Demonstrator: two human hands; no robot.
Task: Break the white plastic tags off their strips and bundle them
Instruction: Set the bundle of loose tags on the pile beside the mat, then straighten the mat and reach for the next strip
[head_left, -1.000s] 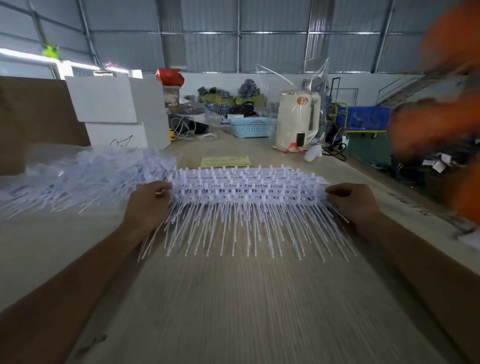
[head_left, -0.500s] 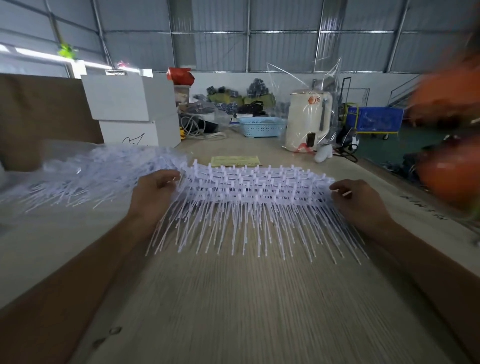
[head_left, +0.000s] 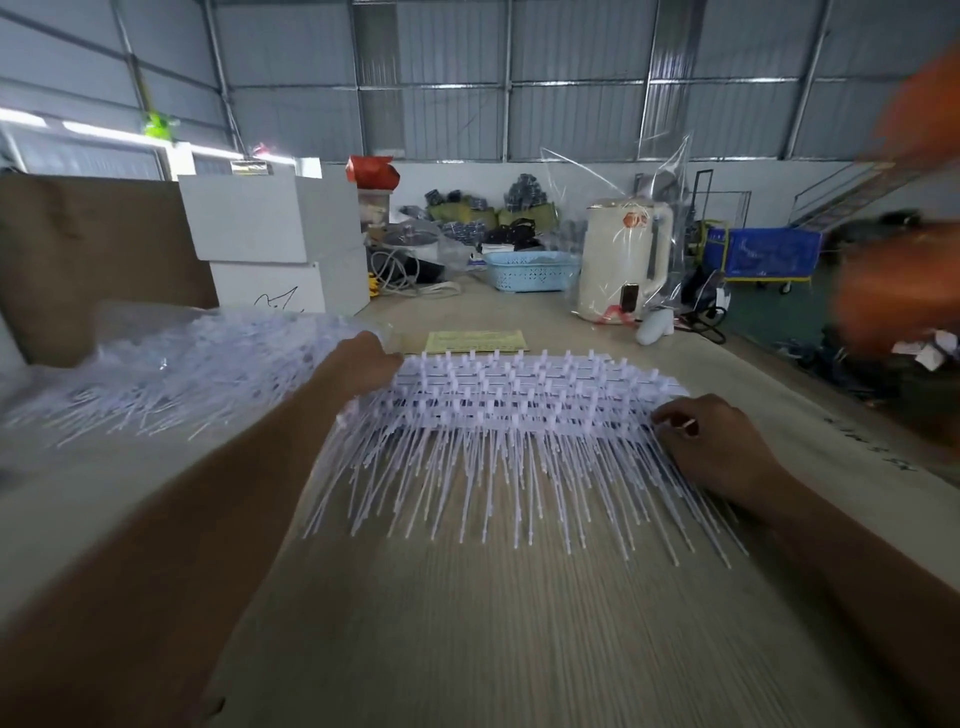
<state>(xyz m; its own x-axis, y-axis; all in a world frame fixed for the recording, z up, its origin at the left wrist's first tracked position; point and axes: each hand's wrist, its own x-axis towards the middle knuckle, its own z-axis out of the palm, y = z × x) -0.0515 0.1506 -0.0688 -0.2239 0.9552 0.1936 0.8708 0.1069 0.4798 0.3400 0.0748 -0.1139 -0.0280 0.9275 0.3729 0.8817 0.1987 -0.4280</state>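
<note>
A stack of white plastic tag strips (head_left: 519, 410) lies across the wooden table (head_left: 493, 623), square heads at the far side, thin tails fanning toward me. My left hand (head_left: 358, 369) grips the stack's left end, which is lifted a little off the table. At the right end my right hand (head_left: 711, 441) holds the strips with curled fingers. A heap of loose white tags (head_left: 171, 369) in clear plastic sits to the left, beside my left forearm.
A yellow paper slip (head_left: 475, 341) lies just behind the strips. Further back stand a cream kettle in a clear bag (head_left: 623, 265), a blue basket (head_left: 530, 270) and white boxes (head_left: 270, 244). A blurred person in orange (head_left: 904, 270) is at the right edge.
My left hand has moved forward and up, tilting the left end of the stack. My right hand stays at the right end. The view has shifted slightly.
</note>
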